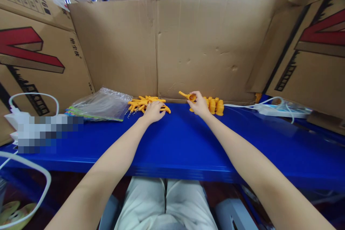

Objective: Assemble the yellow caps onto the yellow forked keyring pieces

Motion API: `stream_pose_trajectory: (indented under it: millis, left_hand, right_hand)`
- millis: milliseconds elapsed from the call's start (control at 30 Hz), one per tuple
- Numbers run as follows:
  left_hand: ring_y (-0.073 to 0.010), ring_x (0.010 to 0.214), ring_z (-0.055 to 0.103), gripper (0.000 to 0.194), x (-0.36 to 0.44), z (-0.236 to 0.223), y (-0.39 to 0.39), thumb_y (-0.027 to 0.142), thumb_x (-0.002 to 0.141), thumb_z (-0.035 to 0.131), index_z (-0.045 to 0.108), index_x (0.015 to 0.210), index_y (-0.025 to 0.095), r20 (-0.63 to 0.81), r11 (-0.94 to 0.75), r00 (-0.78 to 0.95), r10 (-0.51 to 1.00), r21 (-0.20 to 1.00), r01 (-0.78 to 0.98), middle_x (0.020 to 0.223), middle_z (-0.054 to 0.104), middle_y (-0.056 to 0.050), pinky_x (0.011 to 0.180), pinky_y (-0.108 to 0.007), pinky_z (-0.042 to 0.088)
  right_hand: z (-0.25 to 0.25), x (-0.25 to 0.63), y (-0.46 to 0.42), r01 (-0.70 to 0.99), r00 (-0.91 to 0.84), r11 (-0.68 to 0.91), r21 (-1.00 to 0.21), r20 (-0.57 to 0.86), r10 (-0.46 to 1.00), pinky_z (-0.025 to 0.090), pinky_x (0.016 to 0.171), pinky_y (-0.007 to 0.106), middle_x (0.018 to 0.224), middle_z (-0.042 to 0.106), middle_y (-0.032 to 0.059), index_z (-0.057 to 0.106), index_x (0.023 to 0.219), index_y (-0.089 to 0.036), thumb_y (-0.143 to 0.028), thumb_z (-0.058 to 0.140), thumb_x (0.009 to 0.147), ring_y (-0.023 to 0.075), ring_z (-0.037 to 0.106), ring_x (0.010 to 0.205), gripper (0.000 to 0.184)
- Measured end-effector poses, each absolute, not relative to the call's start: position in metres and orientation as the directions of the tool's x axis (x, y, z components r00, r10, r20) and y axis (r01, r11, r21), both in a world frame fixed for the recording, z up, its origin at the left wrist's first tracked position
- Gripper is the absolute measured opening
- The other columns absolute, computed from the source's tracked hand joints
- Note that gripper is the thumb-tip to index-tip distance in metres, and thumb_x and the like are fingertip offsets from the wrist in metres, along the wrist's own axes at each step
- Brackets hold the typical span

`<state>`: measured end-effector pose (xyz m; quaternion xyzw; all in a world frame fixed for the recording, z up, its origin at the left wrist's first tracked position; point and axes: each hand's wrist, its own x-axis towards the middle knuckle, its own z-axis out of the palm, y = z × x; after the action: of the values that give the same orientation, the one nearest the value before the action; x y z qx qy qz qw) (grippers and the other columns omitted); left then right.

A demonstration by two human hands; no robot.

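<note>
My left hand (153, 110) rests palm down on a heap of flat orange plastic pieces (140, 102) at the back of the blue table (178, 143), its fingers curled over one of them. My right hand (199, 105) is lifted a little and pinches a small orange part with a long spout (187, 96). Just to its right stand several upright orange figures (215, 106) in a tight cluster against the cardboard.
A cardboard wall (188, 46) closes off the back and both sides. A stack of clear plastic bags (99, 106) lies to the left. White cables and a charger (16, 118) sit far left; a white power strip (275, 109) lies at the right.
</note>
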<state>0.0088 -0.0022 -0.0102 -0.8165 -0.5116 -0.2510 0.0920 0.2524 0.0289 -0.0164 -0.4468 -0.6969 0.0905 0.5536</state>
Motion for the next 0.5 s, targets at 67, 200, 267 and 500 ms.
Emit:
stream_pose_trajectory:
  millis: [67,200,267,500]
  left_hand:
    - [-0.0317,0.122,0.053,0.038,0.010,-0.009,-0.006,0.027,0.082,0.055,0.065,0.119,0.020,0.455,-0.448,0.364,0.813,0.089,0.890,0.129,0.062,-0.012,0.106,-0.051,0.037]
    - [-0.0315,0.129,0.047,0.042,0.011,-0.009,-0.011,0.029,0.083,0.057,0.060,0.124,0.025,0.369,-0.407,0.349,0.862,0.090,0.909,0.135,0.058,-0.011,0.111,-0.056,0.028]
    - [-0.0314,0.132,0.044,0.043,0.012,-0.010,-0.012,0.029,0.082,0.058,0.059,0.125,0.027,0.348,-0.394,0.339,0.874,0.100,0.914,0.136,0.057,-0.010,0.112,-0.059,0.023]
    - [-0.0321,0.134,0.041,0.042,0.015,-0.008,-0.013,0.028,0.086,0.052,0.057,0.127,0.024,0.259,-0.364,0.351,0.900,0.000,0.932,0.138,0.055,-0.012,0.111,-0.065,0.019]
  right_hand:
    - [-0.021,0.245,0.022,0.714,-0.182,0.565,-0.414,0.669,0.721,0.044,0.095,0.040,0.116,0.063,0.0118,0.050,0.108,-0.020,-0.014,0.049,0.084,0.0233,0.058,0.108,0.025]
    - [-0.023,0.233,0.012,0.871,-0.384,0.483,-0.086,0.493,0.781,0.038,0.096,0.040,0.121,0.062,0.0112,0.054,0.115,-0.018,-0.005,0.034,0.088,0.0238,0.058,0.106,0.036]
    - [-0.022,0.232,0.010,0.899,-0.393,0.438,0.002,0.445,0.804,0.036,0.097,0.039,0.121,0.062,0.0110,0.056,0.115,-0.017,-0.003,0.031,0.089,0.0236,0.059,0.105,0.039]
    - [-0.023,0.234,0.015,0.941,-0.327,0.333,0.053,0.386,0.863,0.026,0.107,0.043,0.117,0.064,0.0145,0.059,0.121,-0.014,-0.005,0.028,0.092,0.0244,0.060,0.108,0.043]
